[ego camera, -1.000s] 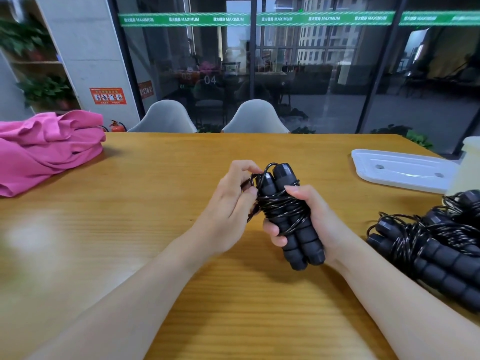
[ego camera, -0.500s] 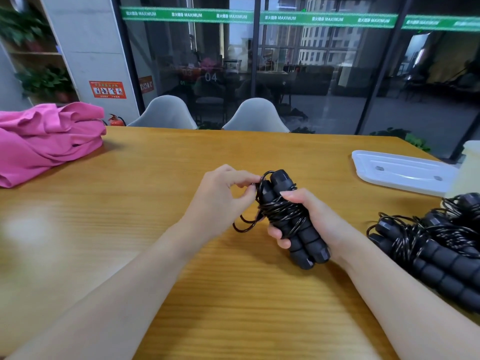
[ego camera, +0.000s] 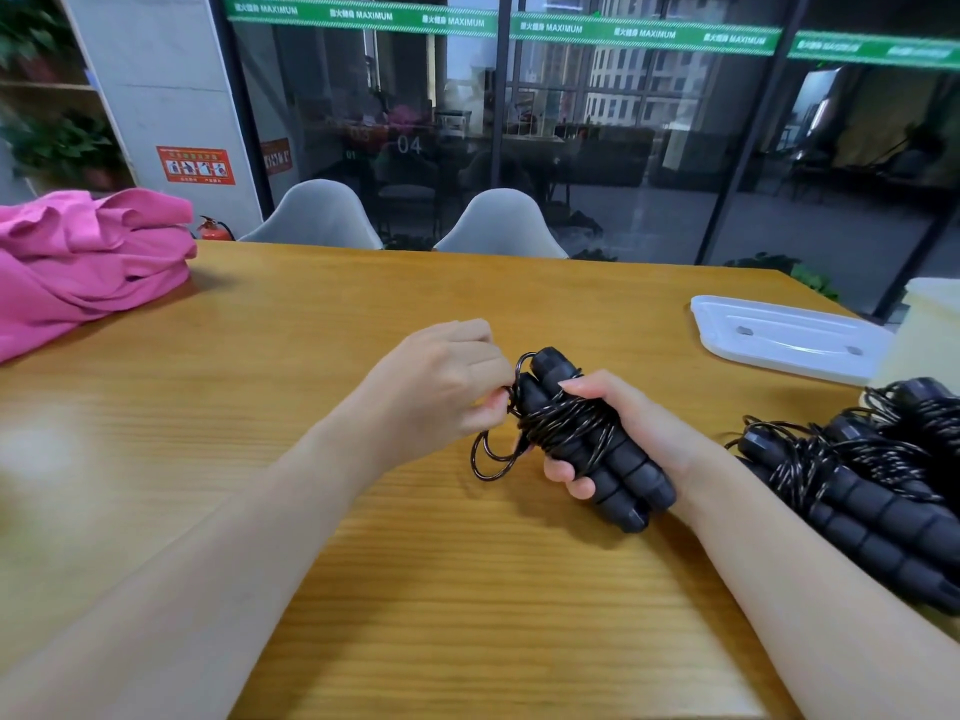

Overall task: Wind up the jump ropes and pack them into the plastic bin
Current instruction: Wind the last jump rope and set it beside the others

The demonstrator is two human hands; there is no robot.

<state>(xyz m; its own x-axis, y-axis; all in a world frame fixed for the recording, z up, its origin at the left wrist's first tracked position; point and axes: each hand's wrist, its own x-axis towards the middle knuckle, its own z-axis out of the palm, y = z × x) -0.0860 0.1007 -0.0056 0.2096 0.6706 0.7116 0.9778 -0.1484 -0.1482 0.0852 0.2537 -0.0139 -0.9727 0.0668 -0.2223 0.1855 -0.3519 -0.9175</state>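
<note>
Black jump rope with two ribbed foam handles (ego camera: 597, 439): held just above the wooden table (ego camera: 363, 589), handles side by side and tilted, cord wound around their upper half. A loose double loop of cord (ego camera: 491, 452) hangs off the left of the bundle; a second ago the cord lay snug against the handles, and half a second ago the loop was smaller.

Right hand (ego camera: 618, 433): fingers and thumb clasped around both handles and the windings, as before.

Left hand (ego camera: 447, 387): fingertips pinching the cord beside the handle tops; earlier it sat closer against the bundle.

Pile of wound black jump ropes (ego camera: 872, 480): on the table at right, unchanged.

White plastic lid (ego camera: 784, 340): flat on the table, far right.

Pale translucent plastic bin (ego camera: 930, 330): partly visible at the right edge.

Pink folded cloth (ego camera: 83, 262): far left of the table.

Two grey chairs (ego camera: 405, 220): beyond the far table edge.
</note>
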